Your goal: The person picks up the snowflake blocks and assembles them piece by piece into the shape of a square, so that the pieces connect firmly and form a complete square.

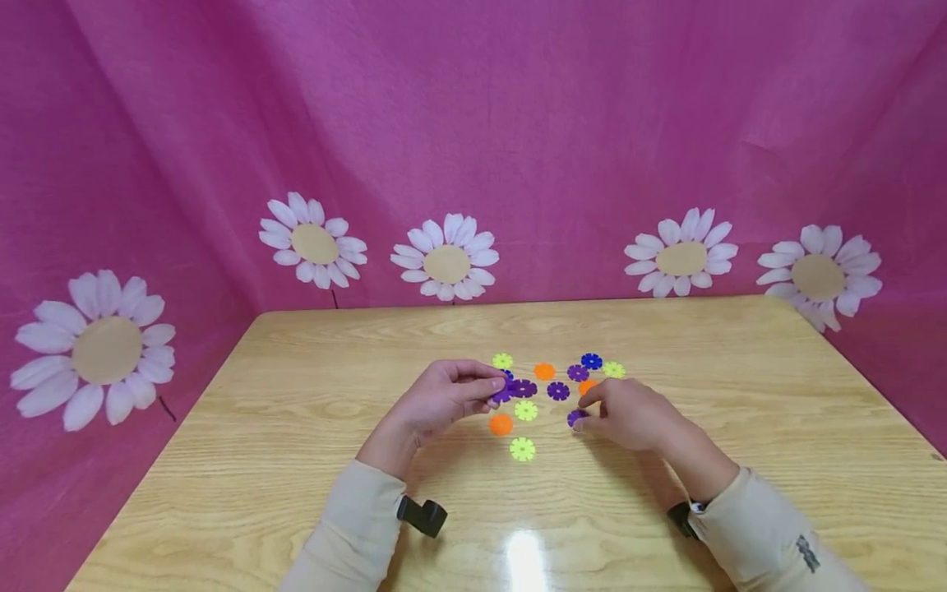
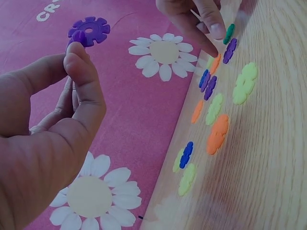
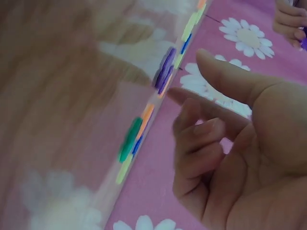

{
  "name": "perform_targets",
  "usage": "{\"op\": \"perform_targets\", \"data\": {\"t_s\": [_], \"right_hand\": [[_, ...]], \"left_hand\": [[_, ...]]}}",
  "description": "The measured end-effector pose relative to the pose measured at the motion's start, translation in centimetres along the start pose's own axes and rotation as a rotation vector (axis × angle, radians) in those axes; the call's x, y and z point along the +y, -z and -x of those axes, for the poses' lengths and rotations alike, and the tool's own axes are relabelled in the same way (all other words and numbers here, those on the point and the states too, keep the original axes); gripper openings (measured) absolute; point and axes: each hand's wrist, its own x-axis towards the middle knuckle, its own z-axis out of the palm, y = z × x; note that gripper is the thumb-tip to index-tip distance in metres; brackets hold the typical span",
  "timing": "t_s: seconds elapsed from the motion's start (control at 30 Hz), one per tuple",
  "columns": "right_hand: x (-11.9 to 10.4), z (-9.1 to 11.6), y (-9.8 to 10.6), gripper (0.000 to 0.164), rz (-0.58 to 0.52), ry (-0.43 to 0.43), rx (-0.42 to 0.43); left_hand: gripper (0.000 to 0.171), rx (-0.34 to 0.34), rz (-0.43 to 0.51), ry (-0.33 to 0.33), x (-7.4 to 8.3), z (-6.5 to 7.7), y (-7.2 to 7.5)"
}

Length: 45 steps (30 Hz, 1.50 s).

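Note:
My left hand (image 1: 447, 399) pinches purple notched plastic discs (image 2: 91, 31) between thumb and index finger, held up off the table. They look slotted together, one crossing the other. On the right, my right hand (image 1: 629, 415) hovers low over the spread of discs, thumb and index finger apart and the other fingers bent. Its fingertips are close to a purple disc (image 1: 576, 419) lying on the table. An orange disc (image 1: 588, 386) is partly covered by that hand in the head view. In the right wrist view, nothing shows between the right thumb (image 3: 216, 72) and index finger.
Several more discs lie flat on the wooden table (image 1: 296, 460), among them yellow-green (image 1: 522, 449), orange (image 1: 501, 424), dark blue (image 1: 591, 361) and green (image 3: 130, 140) ones. A pink cloth (image 1: 518, 148) with printed daisies hangs behind the table and along its left side.

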Motion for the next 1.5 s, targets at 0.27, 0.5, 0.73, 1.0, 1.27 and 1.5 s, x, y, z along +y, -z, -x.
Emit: {"op": "perform_targets", "data": {"t_s": [0.27, 0.5, 0.73, 1.0, 1.27, 1.5], "right_hand": [[-1.0, 0.1, 0.0, 0.036, 0.087, -0.054, -0.002], [-1.4, 0.2, 0.2, 0.03, 0.15, -0.03, 0.017], [-1.8, 0.2, 0.1, 0.021, 0.155, -0.026, 0.078], [-2.0, 0.4, 0.0, 0.015, 0.038, -0.003, 0.133], [-1.4, 1.3, 1.0, 0.013, -0.194, 0.135, 0.144], [-1.5, 2.0, 2.6, 0.005, -0.42, 0.201, 0.152]], "left_hand": [[0.029, -0.003, -0.002, -0.017, 0.4, 0.0, 0.1], [0.027, -0.005, -0.011, -0.029, 0.5, -0.1, 0.3], [0.028, -0.003, -0.01, -0.018, 0.6, 0.0, 0.3], [0.026, 0.025, -0.017, 0.02, 0.4, 0.1, 0.3], [0.027, 0.009, -0.039, 0.021, -0.3, 0.2, 0.3], [0.028, -0.003, -0.023, -0.004, -0.3, 0.0, 0.3]]}}
